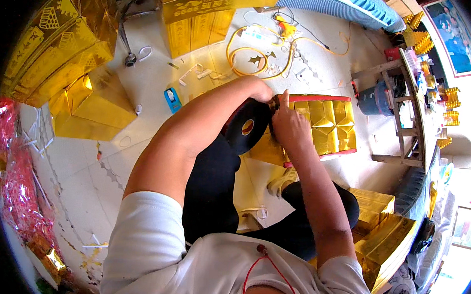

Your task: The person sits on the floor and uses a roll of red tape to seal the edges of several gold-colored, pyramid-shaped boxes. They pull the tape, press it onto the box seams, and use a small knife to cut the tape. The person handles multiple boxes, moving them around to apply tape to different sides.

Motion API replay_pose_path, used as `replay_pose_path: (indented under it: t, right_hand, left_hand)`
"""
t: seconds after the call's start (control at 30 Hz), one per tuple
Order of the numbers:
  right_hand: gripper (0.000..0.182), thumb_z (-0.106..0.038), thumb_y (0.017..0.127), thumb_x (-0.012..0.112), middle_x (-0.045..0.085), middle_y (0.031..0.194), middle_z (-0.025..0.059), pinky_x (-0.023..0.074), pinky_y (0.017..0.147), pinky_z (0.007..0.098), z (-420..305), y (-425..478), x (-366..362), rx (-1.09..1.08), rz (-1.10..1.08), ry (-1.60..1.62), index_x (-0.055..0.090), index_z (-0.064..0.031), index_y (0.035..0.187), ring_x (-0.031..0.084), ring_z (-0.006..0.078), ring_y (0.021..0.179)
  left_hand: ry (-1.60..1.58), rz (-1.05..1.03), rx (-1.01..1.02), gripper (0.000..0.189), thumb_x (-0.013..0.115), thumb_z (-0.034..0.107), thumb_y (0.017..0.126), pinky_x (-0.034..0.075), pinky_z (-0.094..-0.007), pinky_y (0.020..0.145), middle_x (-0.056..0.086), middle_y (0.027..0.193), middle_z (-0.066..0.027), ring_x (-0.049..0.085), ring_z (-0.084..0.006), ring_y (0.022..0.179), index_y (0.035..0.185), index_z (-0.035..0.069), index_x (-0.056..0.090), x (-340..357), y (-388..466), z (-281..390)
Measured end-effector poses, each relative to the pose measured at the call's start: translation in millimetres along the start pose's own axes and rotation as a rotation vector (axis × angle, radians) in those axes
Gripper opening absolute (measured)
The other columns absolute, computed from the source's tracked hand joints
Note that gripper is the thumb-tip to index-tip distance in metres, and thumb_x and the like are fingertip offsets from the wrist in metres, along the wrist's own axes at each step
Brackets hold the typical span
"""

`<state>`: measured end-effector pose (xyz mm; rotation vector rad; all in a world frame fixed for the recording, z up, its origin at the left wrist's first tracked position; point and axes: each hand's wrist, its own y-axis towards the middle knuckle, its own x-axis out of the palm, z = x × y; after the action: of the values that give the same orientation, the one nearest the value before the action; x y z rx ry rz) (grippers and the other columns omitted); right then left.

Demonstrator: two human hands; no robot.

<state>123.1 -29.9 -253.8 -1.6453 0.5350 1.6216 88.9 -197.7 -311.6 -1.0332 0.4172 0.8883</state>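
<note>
My left hand (262, 90) is bent over at the top of a large black roll (253, 121), perhaps tape, with a pale core. Its fingers are hidden behind the wrist, so its grip does not show. My right hand (293, 127) rests at the near left end of a gold foil paper box (331, 123) with red edges. The index finger points out along the box's end; the other fingers curl under, out of sight. Something dark lies between the two hands, too hidden to name. The roll hangs tilted beside my left knee, partly covered by my left forearm.
Stacked gold boxes stand on the left (94, 110) and at the back (198, 29). A blue tape dispenser (173, 100) and a coiled yellow cord (249, 62) lie on the floor. At the right are a wooden bench (412, 114), a dark bucket (374, 100) and more gold boxes (384, 239).
</note>
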Motion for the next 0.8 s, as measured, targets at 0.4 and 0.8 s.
replay_pose_path:
  t: [0.4, 0.8]
  right_hand:
    - [0.064, -0.018, 0.094, 0.045, 0.068, 0.089, 0.0261, 0.0548, 0.077, 0.048, 14, -31, 43, 0.026, 0.095, 0.118, 0.021, 0.013, 0.144, 0.068, 0.0397, 0.083]
    - [0.051, -0.023, 0.095, 0.054, 0.066, 0.094, 0.0269, 0.0537, 0.071, 0.0521, 7, -47, 16, 0.097, 0.339, 0.42, 0.034, -0.0061, 0.138, 0.067, 0.0418, 0.084]
  left_hand:
    - [0.124, 0.028, 0.057, 0.046, 0.044, 0.023, 0.086, 0.046, -0.0434, 0.097, 0.061, 0.128, -0.0198, 0.06, -0.0346, 0.115, 0.121, 0.001, 0.064, 11, 13, 6]
    - [-0.03, 0.001, 0.038, 0.048, 0.048, 0.031, 0.087, 0.046, -0.0438, 0.094, 0.063, 0.126, -0.0191, 0.061, -0.034, 0.112, 0.123, 0.003, 0.063, 0, -19, 24]
